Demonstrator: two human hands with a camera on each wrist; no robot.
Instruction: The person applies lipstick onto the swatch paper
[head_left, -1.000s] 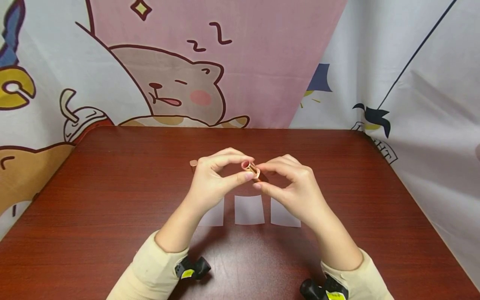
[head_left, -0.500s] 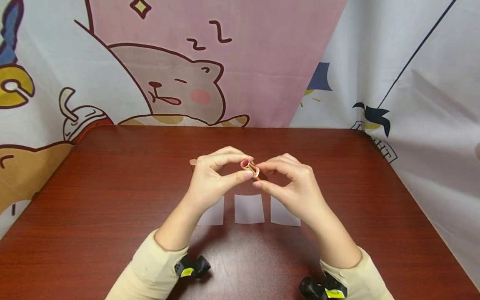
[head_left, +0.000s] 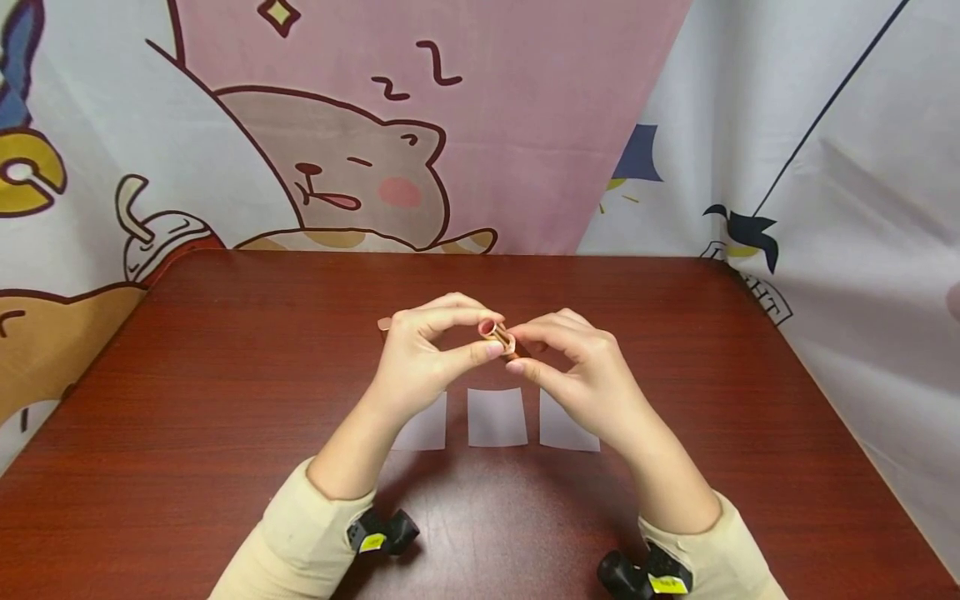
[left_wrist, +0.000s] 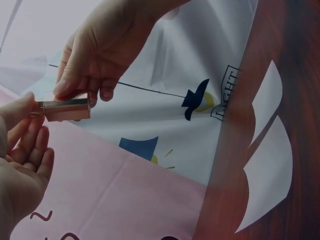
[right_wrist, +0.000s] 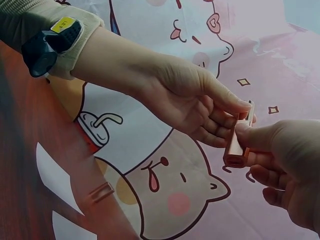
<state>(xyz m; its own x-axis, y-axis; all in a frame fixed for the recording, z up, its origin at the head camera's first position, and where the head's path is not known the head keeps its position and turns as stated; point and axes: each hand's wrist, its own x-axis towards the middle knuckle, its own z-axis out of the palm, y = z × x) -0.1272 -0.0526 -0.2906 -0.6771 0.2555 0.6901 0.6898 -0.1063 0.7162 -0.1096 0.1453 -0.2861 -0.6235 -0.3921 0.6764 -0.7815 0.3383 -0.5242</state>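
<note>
A rose-gold lipstick tube (head_left: 497,335) is held between both hands above the table, its round upper end tipped toward the left and its bore visible. My left hand (head_left: 420,358) pinches the slim upper part between thumb and index finger. With thumb and fingers, my right hand (head_left: 588,367) grips the wider base (left_wrist: 72,110), whose squared end (right_wrist: 235,160) shows in the right wrist view. Behind the left hand on the table lies a rose-gold cap (head_left: 385,325), mostly hidden in the head view but plainer in the right wrist view, where the cap (right_wrist: 102,192) appears blurred.
Three white paper squares lie in a row on the reddish-brown table (head_left: 225,375): a left one (head_left: 426,427), a middle one (head_left: 497,418) and a right one (head_left: 567,427). The hands partly cover the outer two. A printed cartoon curtain (head_left: 540,125) hangs behind the table.
</note>
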